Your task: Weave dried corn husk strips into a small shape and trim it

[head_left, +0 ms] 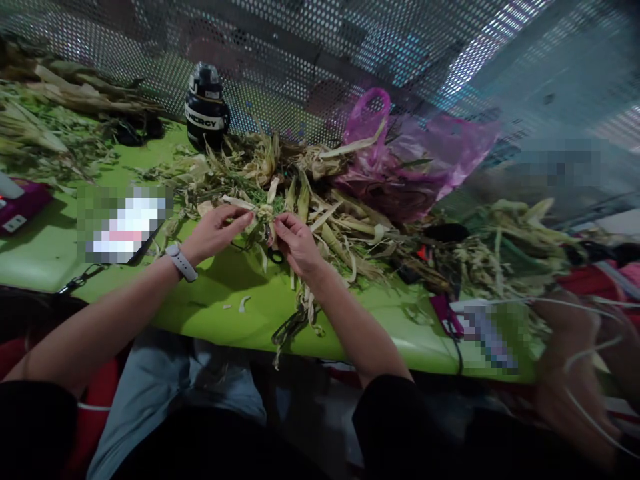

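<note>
My left hand (220, 230), with a pale watch on its wrist, is closed in a pinch at the left side of a small bunch of pale dried corn husk (265, 213). From the other side, my right hand (297, 243) pinches the same bunch. Under the hands, partly hidden, are scissors (275, 256) with a dark handle loop. A large heap of dried husks (340, 237) lies just behind and to the right. Some husk strips (300, 320) trail over the table's front edge below my right forearm.
On the green table (200, 303) stands a black bottle (206, 113) behind the heap. A phone (131, 227) lies at left, near a purple device (23, 207). A pink plastic bag (400, 167) leans against the perforated screen (295, 67). Another person's arm (570, 347) is at right.
</note>
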Available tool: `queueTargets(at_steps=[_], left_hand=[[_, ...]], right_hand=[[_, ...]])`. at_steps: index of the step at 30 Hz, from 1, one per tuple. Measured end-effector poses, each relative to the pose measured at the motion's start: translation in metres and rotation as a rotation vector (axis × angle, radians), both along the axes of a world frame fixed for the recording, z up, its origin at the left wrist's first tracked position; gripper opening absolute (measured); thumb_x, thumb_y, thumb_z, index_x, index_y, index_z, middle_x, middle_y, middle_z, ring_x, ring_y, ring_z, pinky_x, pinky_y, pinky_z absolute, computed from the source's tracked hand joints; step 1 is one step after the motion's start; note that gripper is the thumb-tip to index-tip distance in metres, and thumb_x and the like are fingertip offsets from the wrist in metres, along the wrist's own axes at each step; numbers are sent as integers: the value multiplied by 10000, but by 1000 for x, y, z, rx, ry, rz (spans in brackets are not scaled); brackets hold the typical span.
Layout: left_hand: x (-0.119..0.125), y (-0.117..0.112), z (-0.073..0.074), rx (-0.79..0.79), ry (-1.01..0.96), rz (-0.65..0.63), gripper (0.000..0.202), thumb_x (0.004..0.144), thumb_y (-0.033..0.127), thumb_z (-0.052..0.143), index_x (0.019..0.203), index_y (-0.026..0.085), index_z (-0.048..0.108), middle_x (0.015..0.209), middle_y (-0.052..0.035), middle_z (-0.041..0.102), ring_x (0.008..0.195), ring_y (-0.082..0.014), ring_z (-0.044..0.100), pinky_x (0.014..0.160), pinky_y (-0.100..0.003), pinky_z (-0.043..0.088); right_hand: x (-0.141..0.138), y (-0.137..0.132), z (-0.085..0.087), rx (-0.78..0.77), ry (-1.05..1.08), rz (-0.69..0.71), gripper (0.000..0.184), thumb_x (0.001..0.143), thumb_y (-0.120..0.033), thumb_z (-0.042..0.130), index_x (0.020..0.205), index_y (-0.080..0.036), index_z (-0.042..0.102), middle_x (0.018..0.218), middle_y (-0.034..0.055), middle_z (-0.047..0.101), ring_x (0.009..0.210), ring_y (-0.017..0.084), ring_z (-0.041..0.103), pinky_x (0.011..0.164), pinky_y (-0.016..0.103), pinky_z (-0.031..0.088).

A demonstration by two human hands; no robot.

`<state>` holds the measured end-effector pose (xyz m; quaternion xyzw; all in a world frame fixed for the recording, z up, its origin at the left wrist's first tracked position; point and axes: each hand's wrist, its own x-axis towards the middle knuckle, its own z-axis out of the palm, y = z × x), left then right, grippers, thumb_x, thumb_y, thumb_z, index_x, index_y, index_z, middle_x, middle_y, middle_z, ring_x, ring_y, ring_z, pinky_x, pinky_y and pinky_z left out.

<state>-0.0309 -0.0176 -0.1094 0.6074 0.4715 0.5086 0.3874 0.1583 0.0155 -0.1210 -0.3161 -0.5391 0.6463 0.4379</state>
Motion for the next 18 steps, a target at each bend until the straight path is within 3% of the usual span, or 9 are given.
queueTargets(at_steps=[2,5,9,12,15,18], left_hand=[[4,-1,-3,16,56,-73,352,796,475,652,925,152,705,915,-59,693,840,-161,609,744,-269,469],[4,1,-6,-25,-54,-112,326,774,451,684,897,150,706,884,-55,701,801,-150,617,753,-273,481],[0,6,-5,-40,-309,-4,259,753,392,729,879,167,706,880,-43,705,803,-134,635,779,-262,496],[-3,8,-4,-81,-429,9,251,739,357,748,904,172,703,878,-44,710,809,-137,645,766,-260,506],[-4,8,-3,-125,-491,0,269,727,345,759,920,168,697,858,-48,713,807,-143,652,721,-252,514],[-4,8,-2,-155,-537,0,276,717,335,768,921,165,694,860,-54,718,820,-156,661,691,-247,522]], right_hand=[[-1,-1,-1,-1,-41,41,410,665,-525,757,802,-214,527,622,-76,533,530,63,492,542,199,447],[4,2,3,103,-260,45,353,768,-535,641,840,-209,525,693,-45,570,598,91,537,622,241,481],[20,5,18,533,-995,-47,206,839,-383,534,894,-187,566,856,44,630,766,170,580,737,316,463],[24,-1,25,737,-1480,41,208,809,-341,535,920,-169,577,983,112,627,905,245,580,753,344,452],[22,-8,27,805,-1628,25,296,808,-335,521,1040,-154,541,1111,151,598,1016,280,561,763,348,459],[21,-9,29,761,-1694,9,380,786,-360,559,1084,-129,517,1147,181,593,1021,295,575,756,351,461]])
